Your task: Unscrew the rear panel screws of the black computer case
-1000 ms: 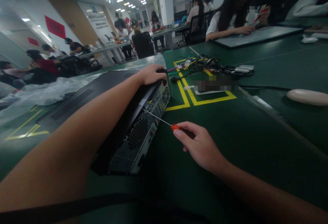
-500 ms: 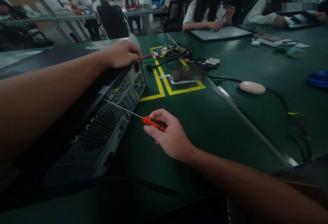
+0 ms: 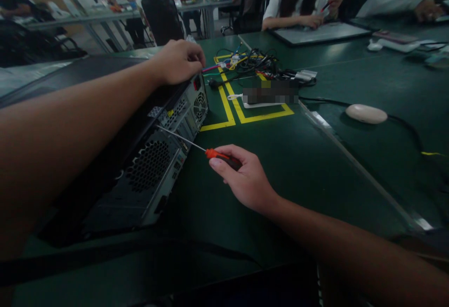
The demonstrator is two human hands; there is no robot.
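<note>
A black desktop computer case [image 3: 149, 166] lies on the green table to my left. Its metal rear panel with honeycomb vent and round fan grille [image 3: 199, 105] is turned toward the right. My left hand [image 3: 178, 63] rests on the far upper corner of the case, fingers curled over the edge. In my right hand [image 3: 249, 180] is a screwdriver [image 3: 213, 154] with an orange and black handle, gripped between thumb and fingers. Its thin shaft points left to the upper edge of the rear panel, near a perforated tab. Whether the tip sits in a screw is too small to tell.
A tangle of cables [image 3: 261, 61] lies past the case near yellow tape outlines [image 3: 229, 110]. A blurred-out item, a pale oval mouse-like object [image 3: 366, 113] and a metal strip [image 3: 365, 176] are to the right. Other people sit across the table, one at a flat panel [image 3: 326, 34].
The view has shifted, so everything appears slightly further right and mostly higher. Both hands keep their places: the left on the case corner, the right holding the screwdriver against the rear panel.
</note>
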